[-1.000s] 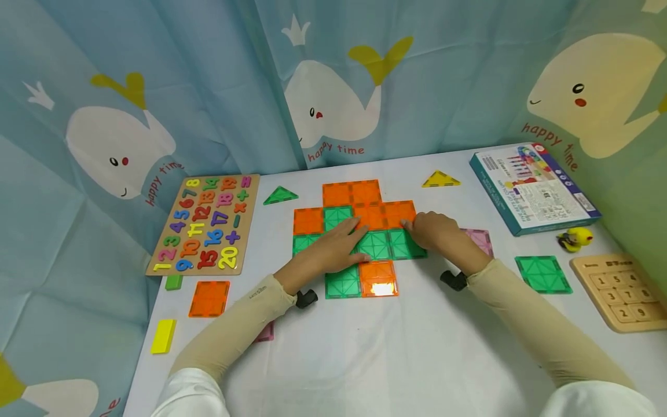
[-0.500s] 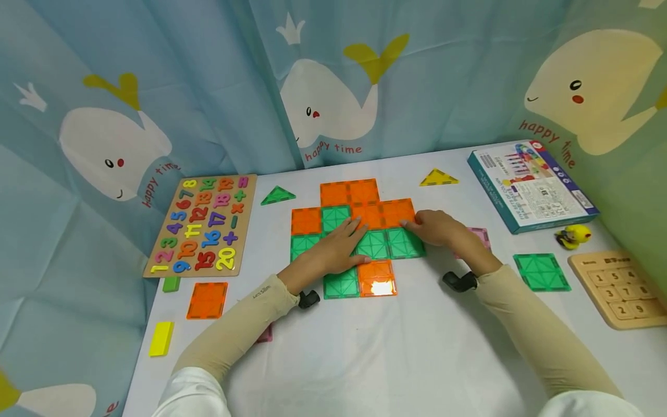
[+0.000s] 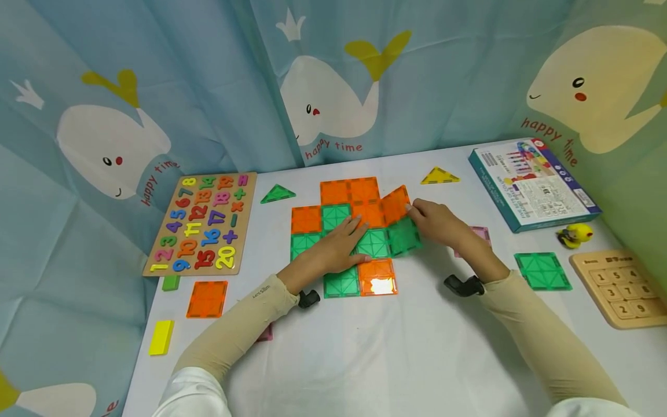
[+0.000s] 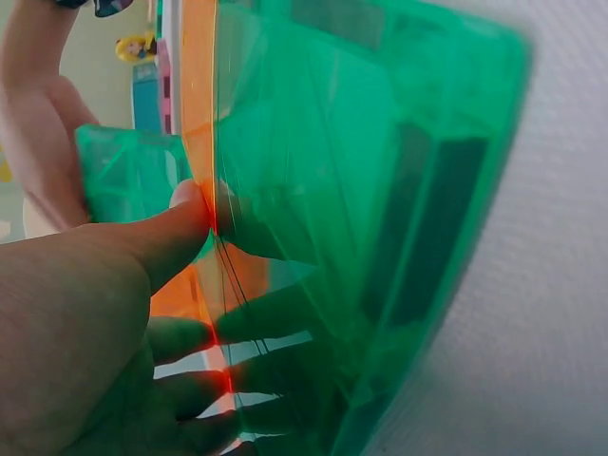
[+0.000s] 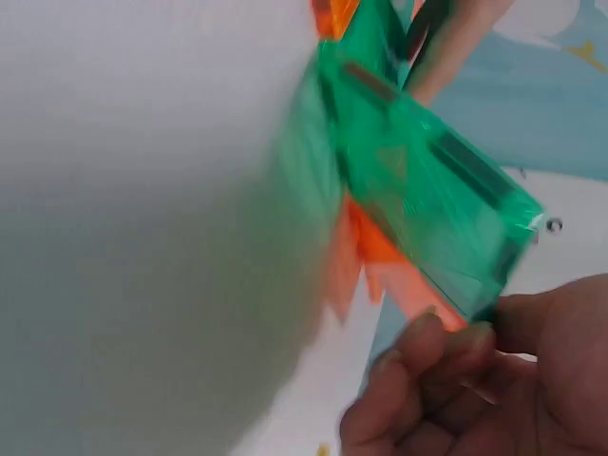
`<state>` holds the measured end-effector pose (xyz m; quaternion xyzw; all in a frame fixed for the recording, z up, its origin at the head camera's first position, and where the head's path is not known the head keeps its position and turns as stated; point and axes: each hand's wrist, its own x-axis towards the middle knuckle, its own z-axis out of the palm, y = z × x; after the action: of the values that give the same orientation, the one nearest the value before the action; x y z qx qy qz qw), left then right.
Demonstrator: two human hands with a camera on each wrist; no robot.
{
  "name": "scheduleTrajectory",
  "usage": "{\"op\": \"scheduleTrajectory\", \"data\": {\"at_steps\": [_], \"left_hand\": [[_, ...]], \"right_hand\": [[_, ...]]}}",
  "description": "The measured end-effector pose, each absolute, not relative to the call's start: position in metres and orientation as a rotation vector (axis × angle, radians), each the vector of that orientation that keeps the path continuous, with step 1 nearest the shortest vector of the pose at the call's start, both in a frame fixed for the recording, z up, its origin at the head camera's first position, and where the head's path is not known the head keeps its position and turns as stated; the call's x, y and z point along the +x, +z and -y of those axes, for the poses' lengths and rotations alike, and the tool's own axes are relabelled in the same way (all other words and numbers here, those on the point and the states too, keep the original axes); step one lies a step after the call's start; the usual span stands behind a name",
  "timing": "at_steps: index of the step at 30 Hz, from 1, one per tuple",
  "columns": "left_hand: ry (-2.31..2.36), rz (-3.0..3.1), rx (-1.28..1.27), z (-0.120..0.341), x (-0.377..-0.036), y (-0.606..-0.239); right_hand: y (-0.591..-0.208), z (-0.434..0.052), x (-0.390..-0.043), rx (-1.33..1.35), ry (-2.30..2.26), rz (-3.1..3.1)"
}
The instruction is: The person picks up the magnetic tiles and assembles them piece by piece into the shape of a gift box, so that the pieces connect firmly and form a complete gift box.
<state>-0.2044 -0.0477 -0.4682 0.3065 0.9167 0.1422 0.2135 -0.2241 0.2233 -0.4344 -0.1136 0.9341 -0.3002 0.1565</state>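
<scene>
Orange and green tiles form your flat mat (image 3: 344, 231) on the white table (image 3: 417, 347). Your right hand (image 3: 435, 223) pinches the mat's right edge, where an orange tile (image 3: 395, 204) and a green tile (image 3: 403, 236) tilt up off the table. Your left hand (image 3: 336, 249) lies flat with straight fingers, pressing the mat's middle. A wooden board (image 3: 203, 223) at left holds coloured numbers.

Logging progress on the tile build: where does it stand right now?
Done: a flat sheet of orange and green tiles lies joined on the table. In hand: the left hand presses the sheet flat while the right hand tilts up its right-edge orange tile and green tile. Left: the other edges lie flat; a loose green square and orange square sit apart.
</scene>
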Motion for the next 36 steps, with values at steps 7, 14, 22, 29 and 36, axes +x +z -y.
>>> {"op": "scheduleTrajectory", "data": {"at_steps": [7, 14, 22, 29, 36], "left_hand": [[0.436, -2.543, 0.835, 0.048, -0.205, -0.47], [0.435, -2.547, 0.852, 0.052, -0.203, -0.471], [0.377, -2.51, 0.883, 0.063, -0.181, -0.464], [0.362, -2.477, 0.89, 0.064, -0.156, -0.461], [0.289, -2.537, 0.95, 0.06, -0.145, -0.464]], "right_hand": [[-0.434, -0.199, -0.217, -0.339, -0.997, -2.704], [-0.44, -0.188, -0.217, -0.334, -1.005, -2.693], [-0.441, -0.183, -0.218, -0.363, -0.968, -2.71], [-0.439, -0.183, -0.217, -0.373, -0.92, -2.738], [-0.433, -0.181, -0.217, -0.348, -0.769, -2.778]]}}
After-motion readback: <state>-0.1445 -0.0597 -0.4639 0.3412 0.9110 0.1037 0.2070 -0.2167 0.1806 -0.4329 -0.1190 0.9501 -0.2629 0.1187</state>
